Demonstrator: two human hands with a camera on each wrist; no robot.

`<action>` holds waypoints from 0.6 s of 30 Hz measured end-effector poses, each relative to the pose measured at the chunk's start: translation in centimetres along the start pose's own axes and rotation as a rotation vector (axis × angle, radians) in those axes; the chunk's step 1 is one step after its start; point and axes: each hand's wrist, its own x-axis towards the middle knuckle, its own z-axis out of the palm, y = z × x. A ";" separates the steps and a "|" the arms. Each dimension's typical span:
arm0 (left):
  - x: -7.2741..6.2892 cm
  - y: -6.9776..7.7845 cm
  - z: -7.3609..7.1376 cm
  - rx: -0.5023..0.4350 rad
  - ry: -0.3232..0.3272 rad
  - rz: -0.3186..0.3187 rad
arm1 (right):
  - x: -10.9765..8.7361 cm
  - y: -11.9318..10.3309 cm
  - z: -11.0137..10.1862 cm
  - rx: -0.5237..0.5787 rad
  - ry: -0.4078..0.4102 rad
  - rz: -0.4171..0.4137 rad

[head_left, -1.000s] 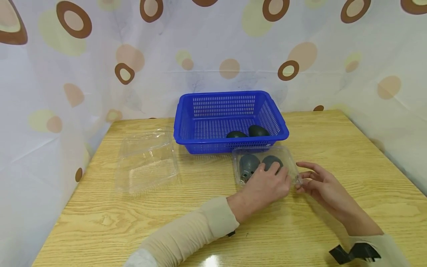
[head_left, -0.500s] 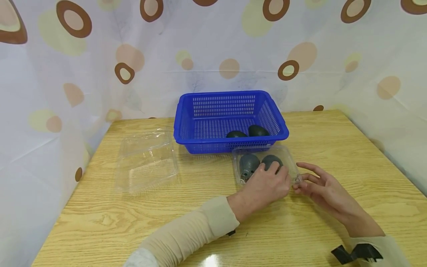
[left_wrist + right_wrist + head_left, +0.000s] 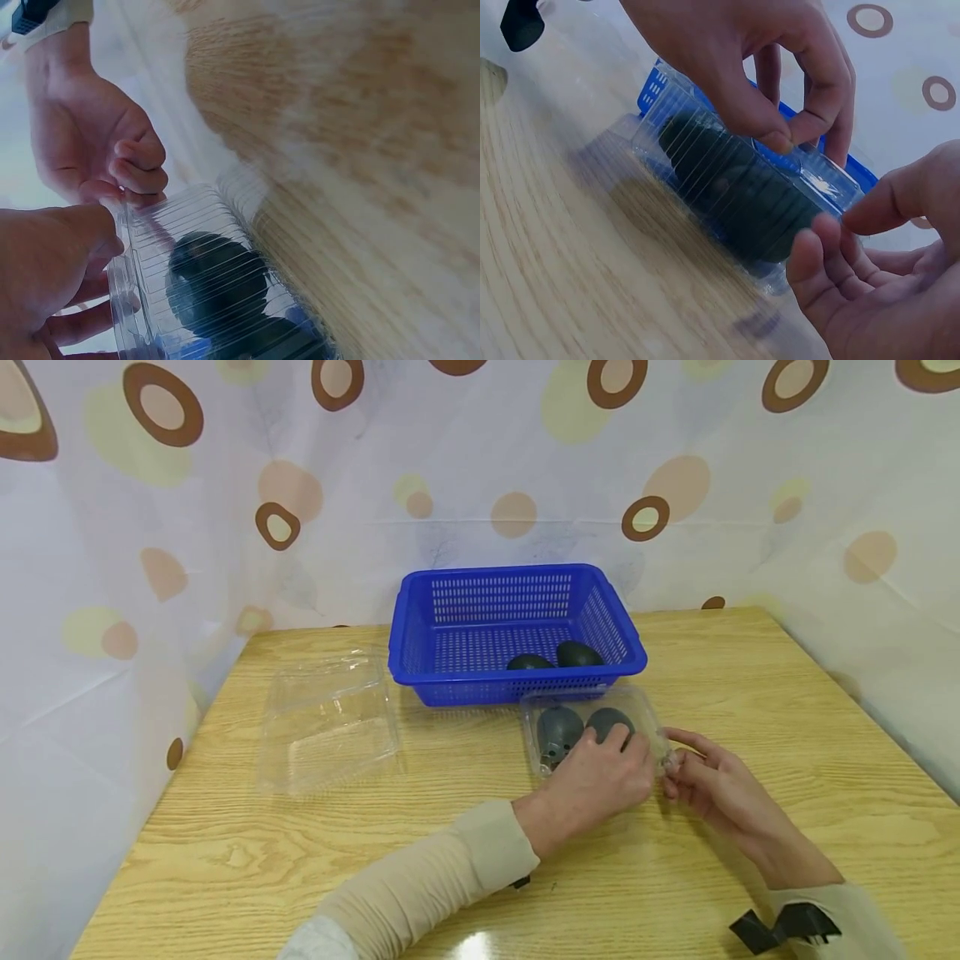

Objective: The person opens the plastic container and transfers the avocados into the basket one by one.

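Note:
A clear plastic clamshell box [image 3: 651, 720] stands on the table just in front of the blue basket, its lid down over two dark green avocados [image 3: 560, 731]. My left hand [image 3: 596, 781] reaches across its front; thumb and forefinger pinch the edge of the lid, as the right wrist view shows. At the right front corner, my right hand [image 3: 720, 789] pinches the rim between thumb and fingers. The ribbed side of the box and an avocado [image 3: 214, 281] show in the left wrist view. My left hand hides part of the front edge in the head view.
The blue basket [image 3: 420, 678] behind the box holds two more avocados [image 3: 578, 654] at its front right. A second clear plastic clamshell [image 3: 330, 727] lies on the left of the wooden table [image 3: 225, 860]. A patterned curtain [image 3: 465, 460] closes off the back.
My right hand's raised forefinger has come down, and its fingers have closed in on the box's right corner. My left hand and the box have stayed in place.

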 end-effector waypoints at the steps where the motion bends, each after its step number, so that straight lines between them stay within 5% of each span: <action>1: 0.0 0.0 0.0 0.000 0.003 -0.002 | 0.0 0.0 0.1 -0.018 0.012 -0.002; 9: -0.2 -0.2 0.0 -0.018 -0.004 0.007 | 0.2 -0.2 0.7 -0.110 0.054 0.016; 15: 1.0 -1.9 -0.6 0.038 0.158 -0.099 | 0.0 -0.2 0.6 -0.141 0.041 0.005; 18: 1.6 -2.8 -1.0 0.010 0.175 -0.123 | -0.1 -0.2 0.6 -0.143 0.045 0.018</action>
